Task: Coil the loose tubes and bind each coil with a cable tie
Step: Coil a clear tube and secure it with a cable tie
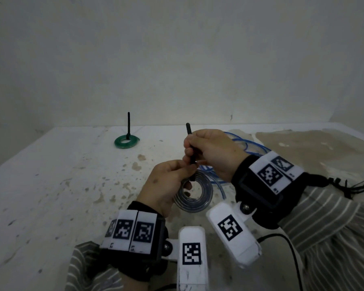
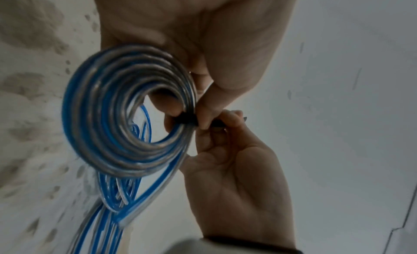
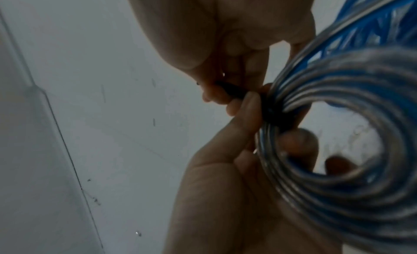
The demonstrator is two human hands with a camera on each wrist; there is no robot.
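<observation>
A coil of clear tube (image 1: pixel 204 196) is held just above the table by my left hand (image 1: pixel 177 175), which pinches the coil's rim where a black cable tie (image 1: pixel 191 152) wraps it. My right hand (image 1: pixel 200 148) grips the tie's tail, which points upward. In the left wrist view the coil (image 2: pixel 126 111) shows blue-tinted turns, and the tie's band (image 2: pixel 187 121) crosses them between my fingers. In the right wrist view the tie's tail (image 3: pixel 230 91) runs into my right fist. Loose blue tubes (image 1: pixel 246 148) lie behind my right hand.
A green coil (image 1: pixel 126 142), bound with an upright black tie (image 1: pixel 128 124), lies at the back left of the stained white table (image 1: pixel 72 185). Spare black ties (image 1: pixel 355 186) lie at the right by my striped sleeve. A wall stands close behind the table.
</observation>
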